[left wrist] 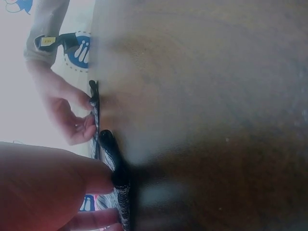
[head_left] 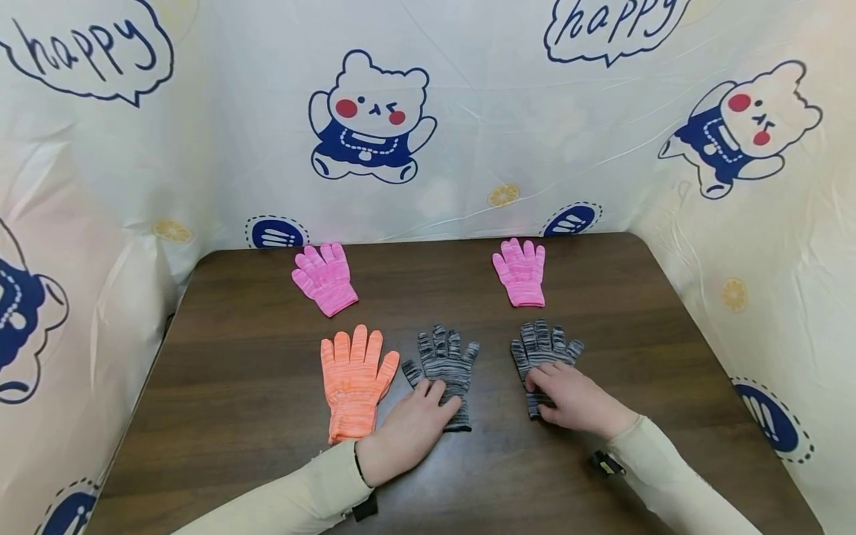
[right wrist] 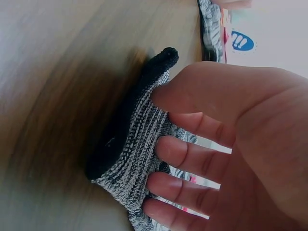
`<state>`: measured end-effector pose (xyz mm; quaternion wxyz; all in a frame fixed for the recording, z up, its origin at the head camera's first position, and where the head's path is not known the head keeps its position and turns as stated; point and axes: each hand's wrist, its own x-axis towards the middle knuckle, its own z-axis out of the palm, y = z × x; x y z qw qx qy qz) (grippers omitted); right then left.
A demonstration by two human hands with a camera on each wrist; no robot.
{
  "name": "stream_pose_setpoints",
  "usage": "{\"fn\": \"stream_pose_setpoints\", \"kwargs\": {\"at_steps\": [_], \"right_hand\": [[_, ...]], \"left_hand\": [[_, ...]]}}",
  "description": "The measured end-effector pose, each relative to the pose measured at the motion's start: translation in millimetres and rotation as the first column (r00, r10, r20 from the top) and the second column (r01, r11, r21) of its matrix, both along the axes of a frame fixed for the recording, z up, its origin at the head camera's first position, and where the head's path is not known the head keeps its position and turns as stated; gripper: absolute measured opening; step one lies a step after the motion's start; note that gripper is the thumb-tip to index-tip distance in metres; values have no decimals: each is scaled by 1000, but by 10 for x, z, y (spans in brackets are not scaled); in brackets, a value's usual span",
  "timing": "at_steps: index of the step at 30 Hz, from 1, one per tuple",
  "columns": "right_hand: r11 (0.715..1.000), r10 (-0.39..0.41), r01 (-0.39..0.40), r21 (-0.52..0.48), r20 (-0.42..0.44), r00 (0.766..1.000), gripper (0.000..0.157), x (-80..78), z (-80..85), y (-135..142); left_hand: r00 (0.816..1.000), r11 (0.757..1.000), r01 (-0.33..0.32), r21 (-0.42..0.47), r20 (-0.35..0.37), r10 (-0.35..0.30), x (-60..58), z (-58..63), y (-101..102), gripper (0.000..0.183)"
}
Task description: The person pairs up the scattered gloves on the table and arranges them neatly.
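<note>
Two grey-and-black striped knit gloves lie side by side on the dark wooden table (head_left: 221, 386), fingers pointing away. My left hand (head_left: 411, 431) rests on the left striped glove (head_left: 455, 368), fingertips on its palm part. In the left wrist view the thumb touches this glove's black cuff (left wrist: 109, 147). Over the right striped glove (head_left: 535, 345) lies my right hand (head_left: 578, 397). The right wrist view shows its thumb and loosely bent fingers touching the knit (right wrist: 139, 139), with thumb and fingertips apart. Left of them lies an orange glove (head_left: 353, 386), partly beside my left wrist.
Near the far table edge lie two pink gloves, one at left (head_left: 326, 279) and one at right (head_left: 520, 273). A pale printed curtain (head_left: 468, 134) with cartoon bears hangs behind the table and along both sides.
</note>
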<state>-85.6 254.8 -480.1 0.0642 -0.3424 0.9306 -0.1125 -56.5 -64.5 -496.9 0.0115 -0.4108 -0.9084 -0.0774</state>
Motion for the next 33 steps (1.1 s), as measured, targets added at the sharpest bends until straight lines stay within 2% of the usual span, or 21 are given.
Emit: {"fn": "stream_pose_setpoints", "kwargs": {"at_steps": [8,14,21,27,33], "right_hand": [[1000,21,-21,-21,29,999,28,-13,-18,-126],[999,35,-33,-20,82,996,26,-33,-17,-236],[998,53,-54,8,123,991,24,-118,-20,-343],[999,37,-43,31,172,984,23,-188,5,-390],[999,32,-36,18,205,978,23,-203,37,-378]], "left_hand": [[1000,1000,0,2,1,0,4,6,1,24],[1000,1000,0,-30,0,0,3,32,13,25],[1000,999,-1,-48,3,1,-6,42,34,25],[1000,998,-8,-60,-27,6,-14,41,75,24],[999,997,-22,-71,-25,20,-7,27,110,26]]}}
